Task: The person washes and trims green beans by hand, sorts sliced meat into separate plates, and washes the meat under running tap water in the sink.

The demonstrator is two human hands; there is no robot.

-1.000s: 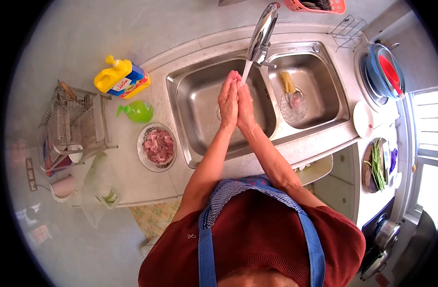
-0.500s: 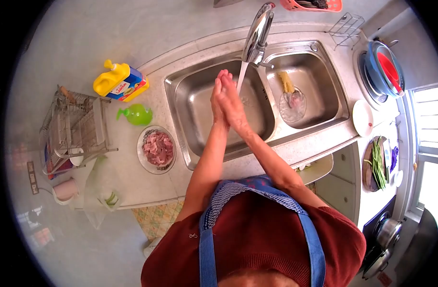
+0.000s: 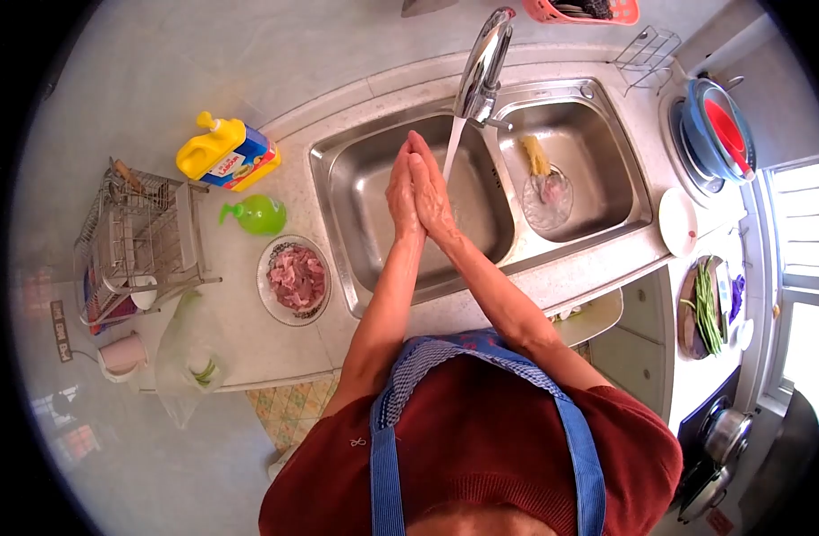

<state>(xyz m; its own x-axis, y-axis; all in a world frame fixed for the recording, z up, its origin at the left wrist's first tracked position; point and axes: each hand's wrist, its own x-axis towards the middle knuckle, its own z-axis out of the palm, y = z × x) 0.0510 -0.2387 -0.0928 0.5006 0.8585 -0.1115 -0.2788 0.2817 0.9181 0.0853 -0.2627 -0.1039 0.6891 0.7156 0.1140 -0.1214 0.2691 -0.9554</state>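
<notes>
My left hand (image 3: 402,198) and my right hand (image 3: 435,201) are pressed palm to palm over the large left sink basin (image 3: 360,192). Their fingers stretch out toward the back, and neither hand holds anything. Water (image 3: 454,145) runs from the chrome faucet (image 3: 486,62) just right of my fingertips, falling into the basin. In the smaller right basin (image 3: 606,170) lie a yellow bundle (image 3: 538,156) and a clear, crumpled-looking item (image 3: 543,204) whose kind I cannot make out.
Left of the sink are a plate of raw meat (image 3: 298,279), a green pump bottle (image 3: 256,214), a yellow detergent jug (image 3: 231,154) and a wire rack (image 3: 146,237). On the right stand stacked basins (image 3: 700,134), a white plate (image 3: 677,221) and green beans (image 3: 706,308) on a board.
My hands have slid against each other and drawn slightly left, away from the stream. The water still runs.
</notes>
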